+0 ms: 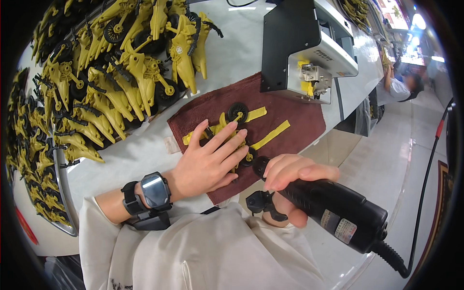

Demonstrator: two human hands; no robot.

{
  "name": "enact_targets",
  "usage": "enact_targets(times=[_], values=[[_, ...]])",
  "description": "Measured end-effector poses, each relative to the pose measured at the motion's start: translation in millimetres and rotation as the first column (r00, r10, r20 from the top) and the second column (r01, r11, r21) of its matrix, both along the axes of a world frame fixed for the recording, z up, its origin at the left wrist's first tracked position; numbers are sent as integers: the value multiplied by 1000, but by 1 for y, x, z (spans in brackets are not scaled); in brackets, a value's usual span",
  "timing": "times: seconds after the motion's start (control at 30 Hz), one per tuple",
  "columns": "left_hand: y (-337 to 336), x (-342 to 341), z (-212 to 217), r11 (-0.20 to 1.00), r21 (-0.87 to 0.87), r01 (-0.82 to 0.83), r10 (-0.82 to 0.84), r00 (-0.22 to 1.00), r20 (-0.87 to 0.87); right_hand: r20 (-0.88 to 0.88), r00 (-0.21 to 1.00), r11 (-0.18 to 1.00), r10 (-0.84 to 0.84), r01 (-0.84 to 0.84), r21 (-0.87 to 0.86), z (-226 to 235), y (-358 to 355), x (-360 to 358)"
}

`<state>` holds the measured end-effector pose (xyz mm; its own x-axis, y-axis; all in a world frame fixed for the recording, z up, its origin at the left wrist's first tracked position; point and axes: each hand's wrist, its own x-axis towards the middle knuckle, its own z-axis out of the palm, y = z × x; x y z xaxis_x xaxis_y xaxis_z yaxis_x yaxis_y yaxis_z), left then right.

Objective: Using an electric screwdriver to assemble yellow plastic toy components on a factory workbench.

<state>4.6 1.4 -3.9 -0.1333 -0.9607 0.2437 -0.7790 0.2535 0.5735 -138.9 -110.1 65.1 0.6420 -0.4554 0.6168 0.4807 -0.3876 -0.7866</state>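
My left hand (210, 159) lies flat with its fingers spread over a yellow toy motorcycle (222, 120), pressing it against a dark red cloth (295, 116). Two black wheels show past my fingertips: the far wheel (237, 112) and the near wheel (249, 156); much of the body is hidden under the hand. My right hand (295, 179) is wrapped round a black corded electric screwdriver (338, 205). The tool's front end points left at the near wheel, and its bit cannot be made out. Beside the toy, yellow strips (273, 134) lie on the cloth.
Many yellow toy motorcycles with black parts (135, 72) are heaped at the left and far left. A black-and-white boxy machine (309, 53) stands beyond the cloth on the pale table (227, 43). The tool's cable (425, 181) runs up the right side. Another person (401, 87) works at far right.
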Motion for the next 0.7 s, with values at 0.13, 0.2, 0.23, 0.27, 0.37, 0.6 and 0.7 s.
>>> enact_targets(times=[0.13, 0.2, 0.23, 0.27, 0.37, 0.6, 0.7], values=[[3, -4, 3, 1000, 9, 5, -5, 1000, 7, 129, 908, 917, -399, 392, 73, 38, -11, -1], [4, -7, 5, 1000, 12, 10, -10, 1000, 4, 174, 828, 846, -532, 528, 74, 73, -47, 2], [0, -6, 5, 1000, 10, -5, 5, 1000, 13, 177, 756, 774, -630, 630, 63, 80, -65, 9], [-1, -5, 5, 1000, 6, -4, 4, 1000, 20, 197, 728, 750, -657, 657, 72, 83, -81, 18], [-1, -5, -1, 1000, 10, 9, -9, 1000, -10, 113, 700, 700, -705, 712, -48, 75, -110, 33], [1, 0, 2, 1000, -11, 3, -3, 1000, -25, -49, 865, 842, -499, 498, 209, 64, -60, 23], [2, 0, 1, 1000, -13, -3, 2, 999, -44, -2, 930, 919, -369, 365, 146, 38, 2, 5]])
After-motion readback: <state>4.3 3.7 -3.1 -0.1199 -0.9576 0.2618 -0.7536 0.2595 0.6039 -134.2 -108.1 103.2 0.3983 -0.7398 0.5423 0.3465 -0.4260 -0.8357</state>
